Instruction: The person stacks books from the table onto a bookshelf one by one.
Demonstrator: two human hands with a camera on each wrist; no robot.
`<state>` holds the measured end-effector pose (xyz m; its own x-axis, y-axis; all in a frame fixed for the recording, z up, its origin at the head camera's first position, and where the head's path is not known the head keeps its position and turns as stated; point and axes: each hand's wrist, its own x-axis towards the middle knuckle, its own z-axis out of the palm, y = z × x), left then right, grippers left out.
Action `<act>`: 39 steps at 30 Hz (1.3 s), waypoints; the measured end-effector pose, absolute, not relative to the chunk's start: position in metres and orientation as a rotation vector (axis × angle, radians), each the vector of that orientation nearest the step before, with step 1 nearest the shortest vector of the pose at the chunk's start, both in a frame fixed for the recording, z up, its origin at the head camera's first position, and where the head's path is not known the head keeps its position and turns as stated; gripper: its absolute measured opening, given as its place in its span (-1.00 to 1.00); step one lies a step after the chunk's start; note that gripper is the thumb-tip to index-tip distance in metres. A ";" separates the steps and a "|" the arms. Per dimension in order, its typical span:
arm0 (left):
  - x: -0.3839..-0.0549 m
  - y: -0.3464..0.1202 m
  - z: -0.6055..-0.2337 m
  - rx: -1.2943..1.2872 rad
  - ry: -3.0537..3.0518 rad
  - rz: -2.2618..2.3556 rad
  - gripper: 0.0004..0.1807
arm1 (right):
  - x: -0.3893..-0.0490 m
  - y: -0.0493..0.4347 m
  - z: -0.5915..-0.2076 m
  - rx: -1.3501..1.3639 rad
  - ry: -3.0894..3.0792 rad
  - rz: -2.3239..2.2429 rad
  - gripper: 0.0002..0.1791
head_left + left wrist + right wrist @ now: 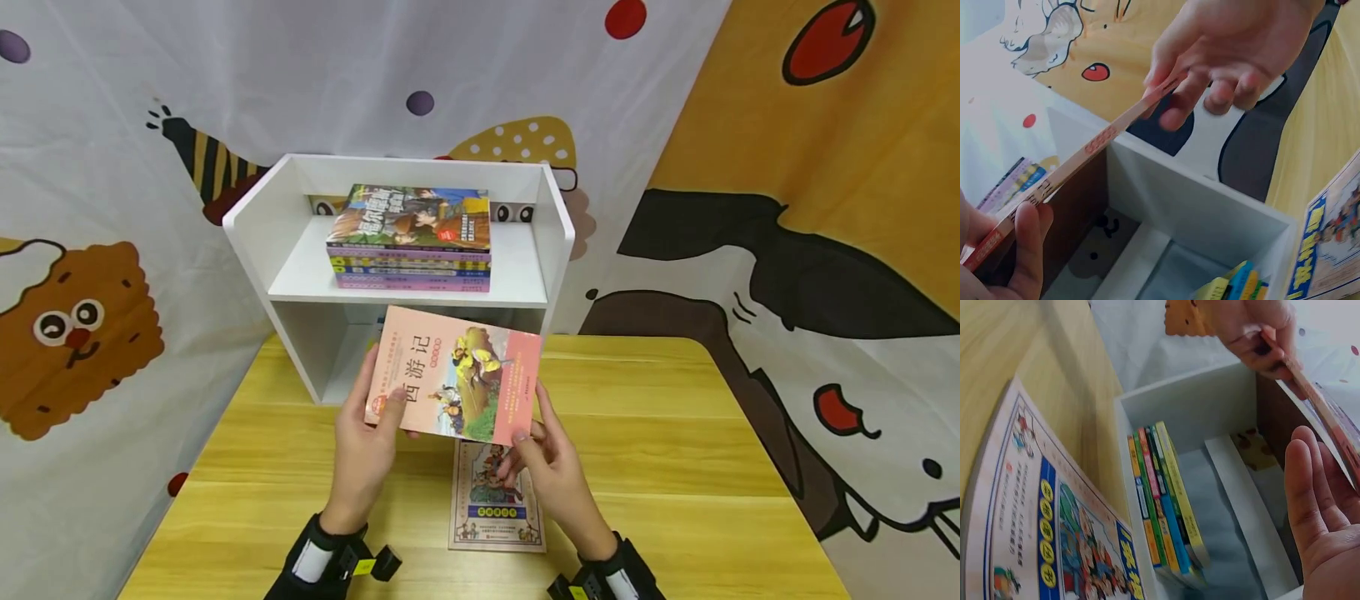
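Observation:
A thin pink book [450, 375], with a cartoon scene and large dark characters on its cover, is tilted in front of the shelf. My left hand [365, 454] grips its left edge, thumb on the cover and fingers behind. At the lower right corner, my right hand [551, 475] pinches the book between thumb and fingers; its other fingers hang loosely below, as the left wrist view shows. Edge-on, the book [1110, 134] spans between both hands there. Beneath it, a second book [497, 535] lies face up on the table, its upper part hidden.
Behind the hands stands a white two-level shelf [408, 297]. A stack of books [412, 237] lies on its upper level. Several colourful books [1163, 500] stand together at one side of the lower compartment. The wooden table [660, 467] extends to both sides, before a printed cloth backdrop [225, 75].

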<state>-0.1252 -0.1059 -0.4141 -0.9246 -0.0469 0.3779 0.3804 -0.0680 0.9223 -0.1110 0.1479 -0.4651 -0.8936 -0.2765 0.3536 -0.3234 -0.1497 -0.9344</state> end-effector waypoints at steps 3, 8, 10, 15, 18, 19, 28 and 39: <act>-0.122 -0.103 -0.420 -0.342 -1.887 -2.097 -0.30 | -0.111 0.143 -0.465 0.728 -2.004 2.298 -0.25; -0.118 -0.102 -0.419 -0.326 -1.867 -2.129 -0.29 | -0.113 0.143 -0.456 0.795 -1.963 2.275 -0.25; -0.117 -0.104 -0.413 -0.334 -1.875 -2.119 -0.29 | -0.114 0.143 -0.449 0.847 -1.952 2.251 -0.24; -0.118 -0.114 -0.389 -0.467 -1.896 -2.058 -0.27 | -0.120 0.140 -0.424 0.942 -1.922 2.188 -0.23; -0.120 -0.121 -0.372 -0.584 -1.908 -2.006 -0.23 | -0.125 0.137 -0.405 0.973 -1.911 2.136 -0.24; -0.120 -0.123 -0.367 -0.618 -1.915 -1.990 -0.22 | -0.126 0.136 -0.399 0.980 -1.911 2.127 -0.24; -0.132 -0.143 -0.321 -0.787 -1.986 -1.886 -0.09 | -0.152 0.126 -0.350 1.003 -1.928 2.126 -0.26; -0.157 -0.158 -0.301 -0.700 -2.093 -1.931 0.08 | -0.185 0.115 -0.313 0.915 -2.051 2.158 -0.29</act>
<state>-0.1567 -0.1580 -0.3011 -0.8654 0.2006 0.4591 0.4737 0.0292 0.8802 -0.1852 0.1149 -0.3128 -0.8271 -0.3686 0.4243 -0.4051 -0.1325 -0.9046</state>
